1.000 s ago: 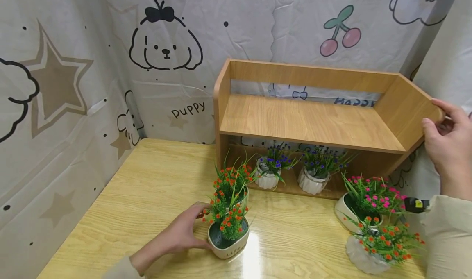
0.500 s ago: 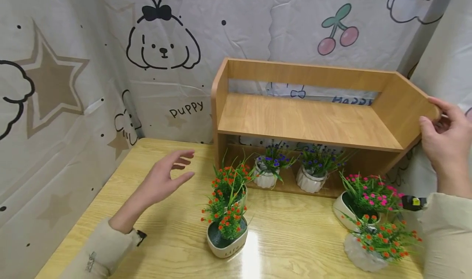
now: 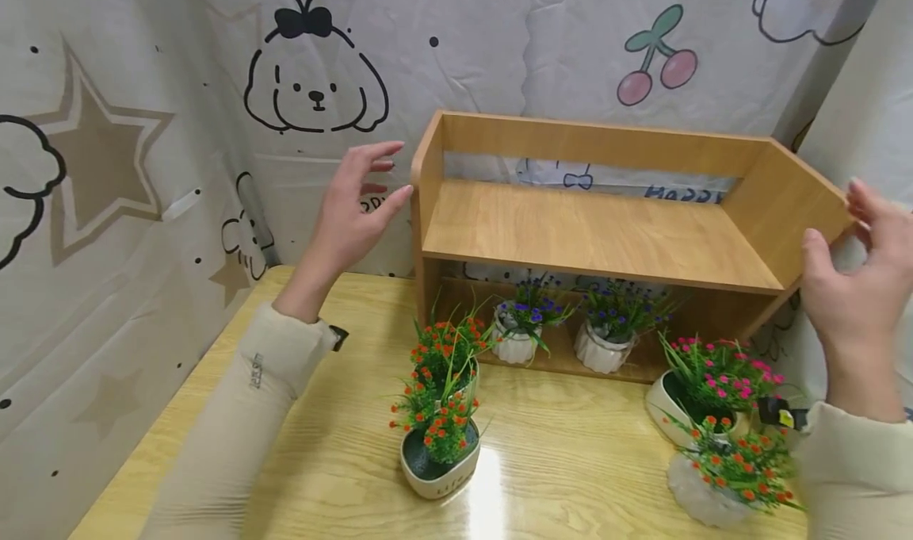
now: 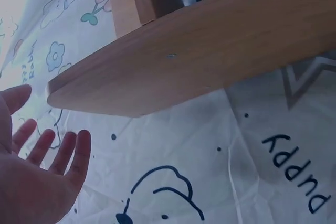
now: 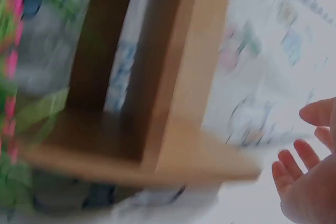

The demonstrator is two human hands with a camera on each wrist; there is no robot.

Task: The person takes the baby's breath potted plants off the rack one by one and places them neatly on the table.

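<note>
A wooden two-tier shelf (image 3: 599, 231) stands at the back of the table. Beside its left side panel (image 4: 173, 61) is my left hand (image 3: 349, 215), fingers spread and loosely bent, holding nothing. The left wrist view shows a gap between that hand and the panel. At the other end, my right hand (image 3: 859, 294) is close to the right side panel (image 3: 792, 207). Its fingers look apart from the wood in the right wrist view, and nothing is in the hand (image 5: 310, 182). Two white pots of purple flowers (image 3: 517, 342) stand on the lower tier.
In front of the shelf's left end stand two orange-flowered plants, the nearer in an oval pot (image 3: 445, 476). At right are a pink-flowered plant (image 3: 723, 373) and an orange-flowered one in a white pot (image 3: 706, 492). A patterned curtain (image 3: 499, 40) hangs behind.
My left hand has left the oval pot of orange flowers and risen to the shelf's left side. My right hand has let go of the right panel's edge and dropped slightly.
</note>
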